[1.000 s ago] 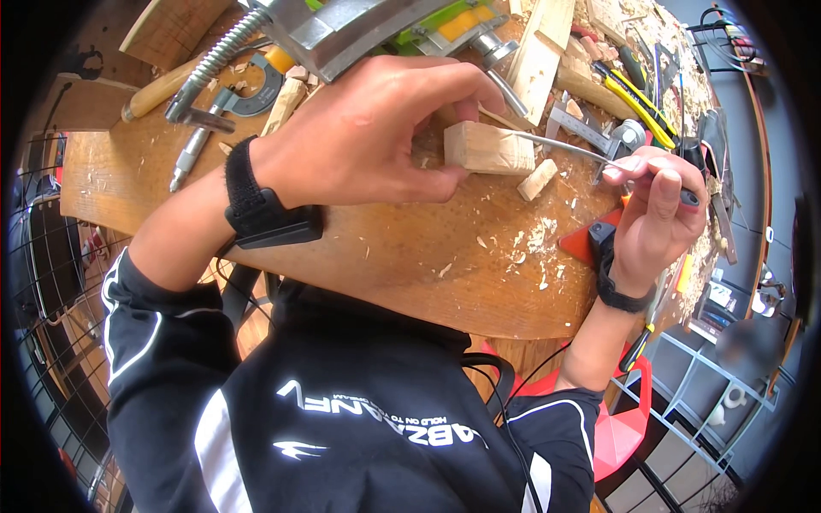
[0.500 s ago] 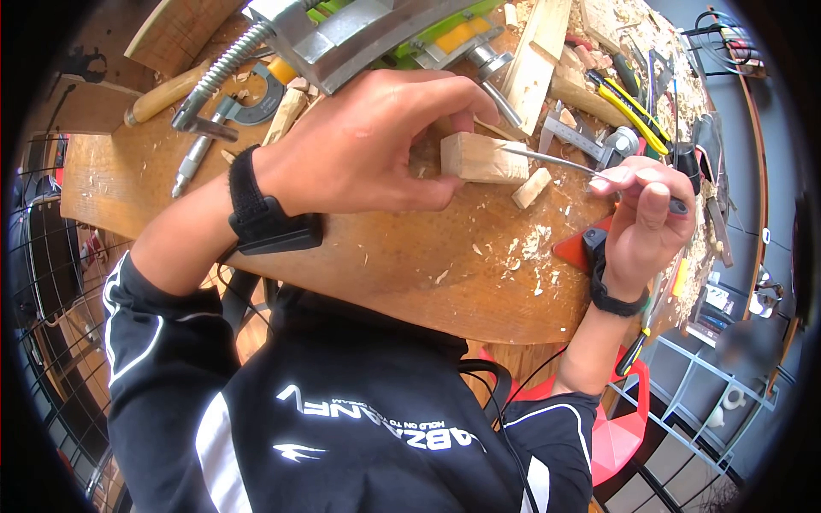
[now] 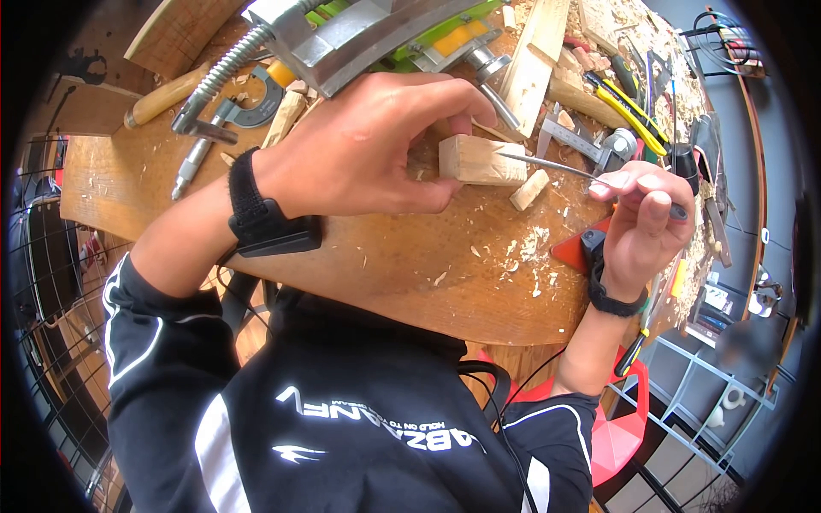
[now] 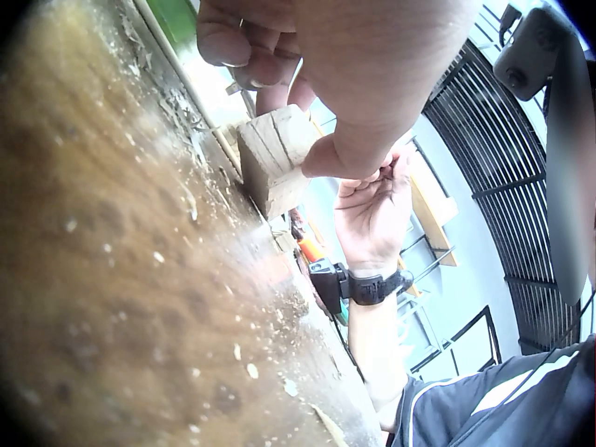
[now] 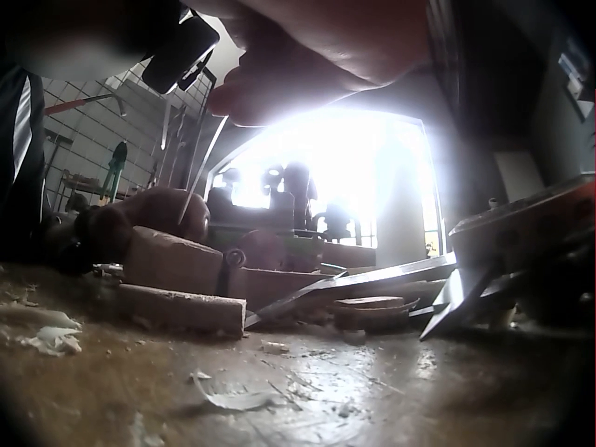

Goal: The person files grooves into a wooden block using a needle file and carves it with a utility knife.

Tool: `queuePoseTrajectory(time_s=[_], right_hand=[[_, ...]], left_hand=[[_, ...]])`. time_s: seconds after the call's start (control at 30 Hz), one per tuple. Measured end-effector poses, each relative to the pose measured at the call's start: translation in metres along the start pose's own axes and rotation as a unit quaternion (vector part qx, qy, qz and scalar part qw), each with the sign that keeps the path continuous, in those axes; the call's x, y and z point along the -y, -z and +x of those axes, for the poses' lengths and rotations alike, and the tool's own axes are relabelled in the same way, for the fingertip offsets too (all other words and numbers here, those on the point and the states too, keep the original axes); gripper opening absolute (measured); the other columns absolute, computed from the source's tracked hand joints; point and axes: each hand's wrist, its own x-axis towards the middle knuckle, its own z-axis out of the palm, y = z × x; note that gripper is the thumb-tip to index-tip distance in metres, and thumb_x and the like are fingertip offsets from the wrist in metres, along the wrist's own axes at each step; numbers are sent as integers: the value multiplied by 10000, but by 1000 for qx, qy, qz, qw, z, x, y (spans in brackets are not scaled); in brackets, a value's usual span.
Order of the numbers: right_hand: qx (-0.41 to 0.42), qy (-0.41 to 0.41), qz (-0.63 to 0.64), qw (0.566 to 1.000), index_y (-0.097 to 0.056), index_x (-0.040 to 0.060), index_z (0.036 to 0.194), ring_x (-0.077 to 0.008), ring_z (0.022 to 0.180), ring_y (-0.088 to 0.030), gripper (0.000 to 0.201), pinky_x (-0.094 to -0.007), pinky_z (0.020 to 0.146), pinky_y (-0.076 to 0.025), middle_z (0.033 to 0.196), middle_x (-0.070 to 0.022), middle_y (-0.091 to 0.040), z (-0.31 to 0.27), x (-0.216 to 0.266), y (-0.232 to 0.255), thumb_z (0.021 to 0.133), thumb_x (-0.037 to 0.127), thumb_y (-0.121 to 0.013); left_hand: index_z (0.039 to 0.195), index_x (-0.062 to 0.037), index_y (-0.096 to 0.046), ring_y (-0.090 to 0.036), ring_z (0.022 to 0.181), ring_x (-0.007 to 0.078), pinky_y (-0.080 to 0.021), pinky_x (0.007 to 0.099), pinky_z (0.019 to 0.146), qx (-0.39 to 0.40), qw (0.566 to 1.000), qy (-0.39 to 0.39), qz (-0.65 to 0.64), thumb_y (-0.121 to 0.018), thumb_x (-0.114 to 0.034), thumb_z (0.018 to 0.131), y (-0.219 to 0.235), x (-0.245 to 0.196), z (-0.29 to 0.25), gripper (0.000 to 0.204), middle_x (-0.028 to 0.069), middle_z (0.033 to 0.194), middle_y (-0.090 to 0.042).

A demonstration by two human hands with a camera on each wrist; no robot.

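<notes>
A squared wooden block [image 3: 483,160] lies on the brown table [image 3: 385,274], its left end pinched between the thumb and fingers of my left hand [image 3: 368,141]. In the left wrist view the thumb presses one side of the block [image 4: 279,154], which has lines across one face. My right hand [image 3: 646,209] grips the dark handle of a thin metal tool [image 3: 556,164], whose tip meets the block's upper right part. In the right wrist view the tool's shaft [image 5: 203,168] slants down to the block [image 5: 172,261]. The curled fingers partly hide the handle.
A metal vise [image 3: 342,51] stands beyond my left hand. A small wood offcut [image 3: 529,190] lies beside the block. Calipers [image 3: 581,141], yellow pliers [image 3: 629,107], a micrometer [image 3: 256,98] and wood shavings [image 3: 534,248] surround the work; a red object [image 3: 569,250] sits near my right wrist.
My right hand and the tool have shifted slightly left and down in the head view, and the block appears a little further left. Both grips are unchanged.
</notes>
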Motion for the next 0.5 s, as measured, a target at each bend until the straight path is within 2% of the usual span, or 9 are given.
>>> queuePoseTrajectory(time_s=[0.13, 0.23, 0.43, 0.5], right_hand=[[29, -2, -24, 999, -620, -25, 998, -256, 727, -694, 304, -367, 665, -591, 821, -175, -695, 1, 0, -6, 1018, 271, -687], [-10, -11, -48, 999, -618, -25, 995, -256, 729, -697, 304, -366, 672, -589, 819, -174, -699, 1, 2, -1, 1016, 269, -691], [25, 8, -24, 999, -618, -28, 997, -247, 724, -692, 279, -362, 677, -587, 834, -174, -697, 0, -1, -3, 1029, 244, -673], [8, 0, -35, 999, -618, -28, 999, -246, 727, -692, 273, -361, 678, -587, 843, -177, -701, 1, 0, -2, 1028, 238, -673]], left_hand=[[1221, -68, -662, -467, 624, 110, -434, 253, 561, 4, 1000, 1, -2, -817, -33, 684, 0, 1, 0, 560, 36, 943, -661], [1222, -65, -662, -464, 620, 108, -432, 251, 559, -4, 1000, -10, 5, -819, -30, 683, -1, 2, 0, 563, 38, 943, -662], [1222, -64, -662, -466, 618, 105, -430, 250, 554, -5, 1000, -15, 6, -822, -28, 681, -1, 2, 1, 565, 33, 939, -659], [1222, -64, -662, -467, 618, 105, -430, 249, 553, -8, 1000, -23, 14, -823, -29, 681, -1, 4, 1, 566, 32, 940, -658]])
